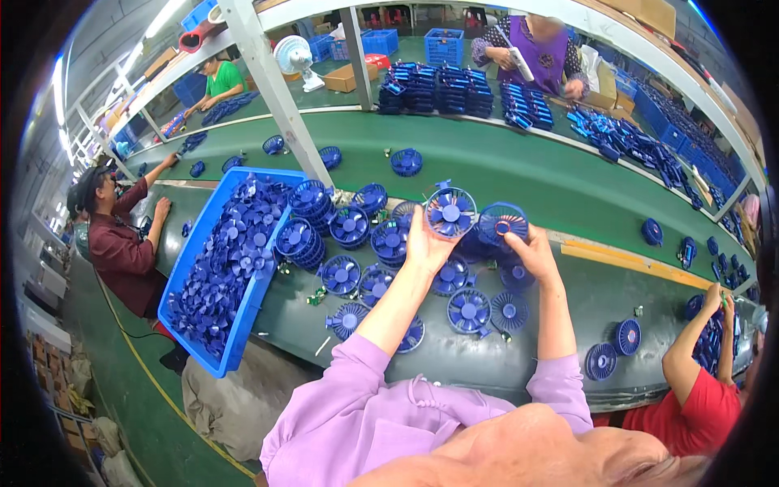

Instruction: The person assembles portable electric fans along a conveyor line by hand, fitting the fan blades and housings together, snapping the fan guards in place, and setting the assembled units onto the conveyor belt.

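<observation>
Left grip (426, 246): fan (451, 213); right grip (535, 253): grille (502, 217) (both blue)

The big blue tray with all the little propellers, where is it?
In the head view, the blue tray sits left of the person's left hand, beside the stacked blue fan cages.

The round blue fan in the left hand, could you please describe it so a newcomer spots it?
At the dark green bench, follow the lilac left sleeve to the left hand. It holds the round blue fan aloft, showing broad blades, unlike the thin-ribbed cage in the right hand.
</observation>
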The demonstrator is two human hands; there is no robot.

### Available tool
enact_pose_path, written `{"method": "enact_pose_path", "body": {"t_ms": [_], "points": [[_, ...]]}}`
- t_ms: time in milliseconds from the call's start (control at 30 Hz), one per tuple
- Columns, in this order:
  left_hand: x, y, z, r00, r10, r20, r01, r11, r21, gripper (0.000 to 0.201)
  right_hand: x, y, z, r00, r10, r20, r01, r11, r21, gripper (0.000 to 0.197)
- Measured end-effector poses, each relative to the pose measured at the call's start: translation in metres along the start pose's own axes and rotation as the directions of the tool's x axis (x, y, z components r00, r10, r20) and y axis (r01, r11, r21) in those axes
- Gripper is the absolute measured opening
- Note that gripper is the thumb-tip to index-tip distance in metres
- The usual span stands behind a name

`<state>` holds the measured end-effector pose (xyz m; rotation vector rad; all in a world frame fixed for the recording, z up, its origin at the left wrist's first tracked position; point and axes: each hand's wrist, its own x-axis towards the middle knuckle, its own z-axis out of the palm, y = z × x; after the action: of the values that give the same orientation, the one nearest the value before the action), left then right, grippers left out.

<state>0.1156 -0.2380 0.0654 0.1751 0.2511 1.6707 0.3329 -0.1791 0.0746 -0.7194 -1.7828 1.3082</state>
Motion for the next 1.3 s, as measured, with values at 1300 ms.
{"method": "enact_pose_path", "body": {"t_ms": [1300], "points": [[-0.114,-0.015,0.004,0.9,0.435,-0.031,-0.333,0.731,0.596,0.041,-0.052,-0.017,0.149,0.896,-0.444,0.001,0.428,0.865,-0.262,0.087]]}}
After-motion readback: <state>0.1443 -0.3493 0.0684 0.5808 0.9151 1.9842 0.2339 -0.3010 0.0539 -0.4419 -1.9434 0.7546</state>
